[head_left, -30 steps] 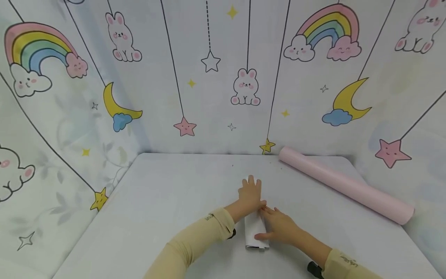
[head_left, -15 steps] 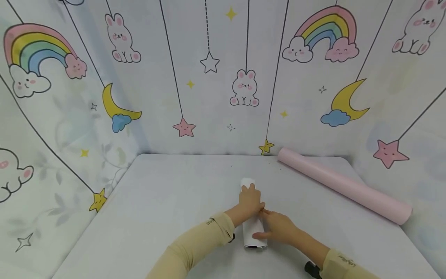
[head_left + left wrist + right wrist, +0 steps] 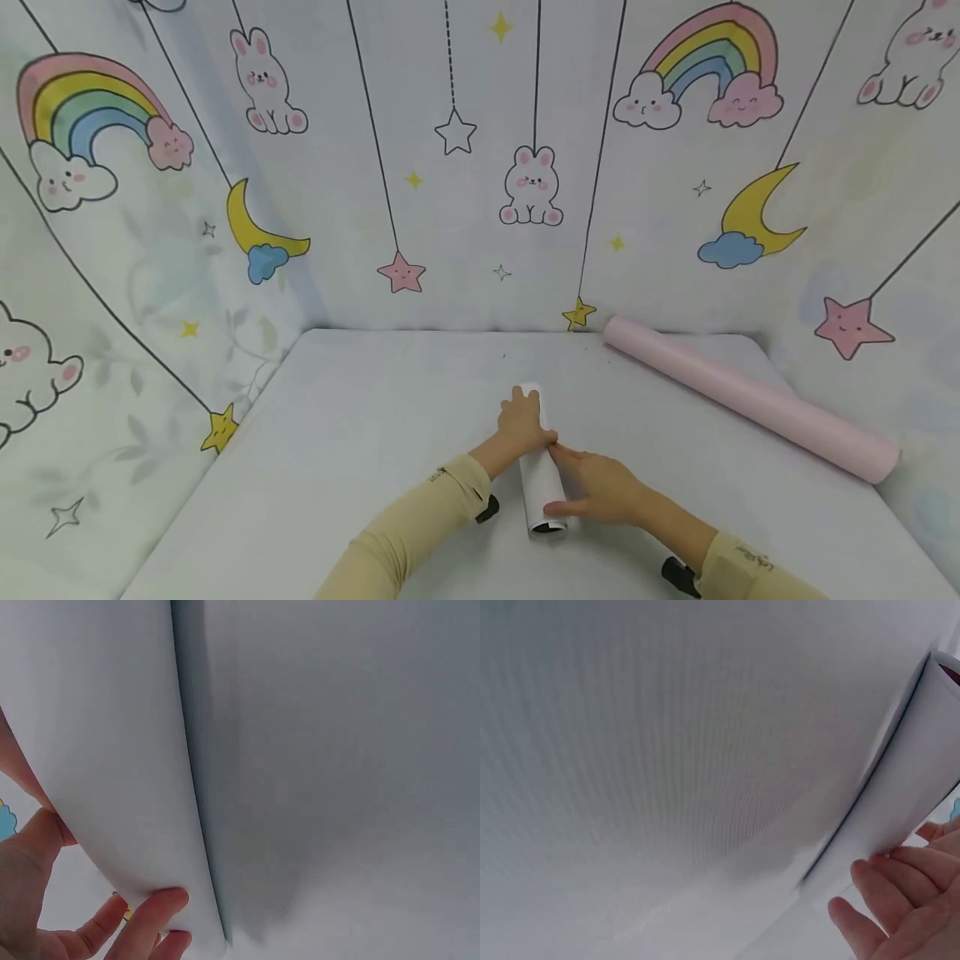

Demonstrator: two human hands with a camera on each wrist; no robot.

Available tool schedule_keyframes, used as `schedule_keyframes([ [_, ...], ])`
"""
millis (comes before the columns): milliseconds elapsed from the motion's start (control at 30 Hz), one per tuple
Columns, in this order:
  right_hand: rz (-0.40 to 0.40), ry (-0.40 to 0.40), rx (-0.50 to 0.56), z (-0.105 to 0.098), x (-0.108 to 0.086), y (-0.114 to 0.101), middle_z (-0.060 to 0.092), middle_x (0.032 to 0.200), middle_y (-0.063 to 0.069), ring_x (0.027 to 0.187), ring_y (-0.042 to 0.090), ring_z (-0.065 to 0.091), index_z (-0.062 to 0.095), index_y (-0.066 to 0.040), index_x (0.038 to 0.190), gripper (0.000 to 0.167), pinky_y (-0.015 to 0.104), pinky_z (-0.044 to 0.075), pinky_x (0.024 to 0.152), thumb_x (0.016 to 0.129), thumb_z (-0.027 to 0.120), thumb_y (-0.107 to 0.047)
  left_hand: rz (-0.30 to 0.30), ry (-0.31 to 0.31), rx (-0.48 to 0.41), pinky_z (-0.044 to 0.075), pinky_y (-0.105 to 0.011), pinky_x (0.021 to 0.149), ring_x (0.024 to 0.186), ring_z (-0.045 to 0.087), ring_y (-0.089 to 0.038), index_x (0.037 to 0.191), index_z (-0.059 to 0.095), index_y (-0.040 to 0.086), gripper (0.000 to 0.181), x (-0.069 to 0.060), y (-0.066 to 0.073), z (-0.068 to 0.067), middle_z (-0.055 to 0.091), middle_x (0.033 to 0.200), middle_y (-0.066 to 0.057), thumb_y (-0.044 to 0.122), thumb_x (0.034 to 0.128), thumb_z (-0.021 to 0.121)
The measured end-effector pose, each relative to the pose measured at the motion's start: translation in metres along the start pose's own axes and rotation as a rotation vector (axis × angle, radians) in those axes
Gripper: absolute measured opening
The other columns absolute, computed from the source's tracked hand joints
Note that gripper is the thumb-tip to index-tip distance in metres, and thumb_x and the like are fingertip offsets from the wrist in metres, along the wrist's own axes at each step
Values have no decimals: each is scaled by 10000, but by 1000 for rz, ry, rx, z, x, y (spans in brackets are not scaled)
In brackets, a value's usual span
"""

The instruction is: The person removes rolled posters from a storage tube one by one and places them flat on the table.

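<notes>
A white roll (image 3: pixel 542 487) lies lengthwise on the white table, its near end showing a dark opening. My left hand (image 3: pixel 521 421) grips its far part, and in the left wrist view the thumb and fingers of that hand (image 3: pixel 90 907) touch different sides of the roll (image 3: pixel 112 735). My right hand (image 3: pixel 603 487) rests along the right side, thumb near the close end and fingertips close to my left thumb. In the right wrist view, the relaxed fingers of this hand (image 3: pixel 907 900) touch the roll (image 3: pixel 907 765).
A long pink roll (image 3: pixel 750 398) lies diagonally at the table's back right. Behind the white table (image 3: pixel 360 400) hangs a backdrop (image 3: pixel 337 200) printed with rainbows, rabbits, moons and stars.
My left hand first drew back from the far end, then shifted slightly left along with the roll. The near end now looks narrower and rounder. My right hand has barely moved.
</notes>
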State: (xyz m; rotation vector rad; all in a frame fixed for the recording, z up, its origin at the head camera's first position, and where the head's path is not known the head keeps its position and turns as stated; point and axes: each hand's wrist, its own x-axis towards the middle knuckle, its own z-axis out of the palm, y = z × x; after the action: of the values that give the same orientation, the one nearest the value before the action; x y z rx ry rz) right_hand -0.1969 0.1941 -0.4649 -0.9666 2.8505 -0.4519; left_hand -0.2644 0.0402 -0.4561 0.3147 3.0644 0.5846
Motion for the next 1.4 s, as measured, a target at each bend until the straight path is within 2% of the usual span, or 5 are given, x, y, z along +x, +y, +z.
schedule_keyframes([
  [533, -112, 20, 55, -1, 10, -8, 322, 1451, 73, 1233, 264, 430, 316, -69, 1423, 968, 421, 416, 923, 729, 518, -714, -46, -166, -548, 509, -247, 492, 532, 576, -190, 920, 529, -36, 377, 4, -38, -21, 460, 802, -87, 138, 708, 788],
  [800, -133, -6, 111, 9, 11, -10, 281, 1459, 123, 1258, 263, 392, 314, -14, 1409, 808, 417, 380, 961, 861, 476, -585, -48, -156, -603, 510, -241, 498, 555, 595, -179, 880, 536, 7, 389, -1, -48, -17, 521, 867, -129, 171, 673, 821],
  [1033, -75, 5, -1, 9, 12, -11, 382, 1413, 107, 1212, 270, 454, 355, -90, 1410, 836, 430, 416, 922, 817, 445, -672, -49, -188, -680, 526, -275, 532, 696, 610, -234, 955, 550, -13, 384, -9, -62, -20, 545, 1013, -178, 82, 681, 803],
  [1167, -44, -1, -76, 7, 17, -14, 444, 1358, 150, 1158, 325, 499, 453, -193, 1363, 761, 478, 445, 867, 791, 459, -695, 67, -156, -480, 521, -277, 591, 802, 607, -243, 1055, 550, 19, 422, -15, -70, -25, 544, 1053, -150, 87, 710, 784],
  [1400, -41, 3, -144, 2, 26, -21, 486, 1291, 205, 1123, 358, 515, 562, -178, 1255, 698, 482, 454, 853, 743, 578, -652, 435, -56, 383, 465, -357, 828, 1133, 466, -183, 1188, 584, 171, 520, -24, -71, -33, 483, 1237, -22, 280, 718, 775],
])
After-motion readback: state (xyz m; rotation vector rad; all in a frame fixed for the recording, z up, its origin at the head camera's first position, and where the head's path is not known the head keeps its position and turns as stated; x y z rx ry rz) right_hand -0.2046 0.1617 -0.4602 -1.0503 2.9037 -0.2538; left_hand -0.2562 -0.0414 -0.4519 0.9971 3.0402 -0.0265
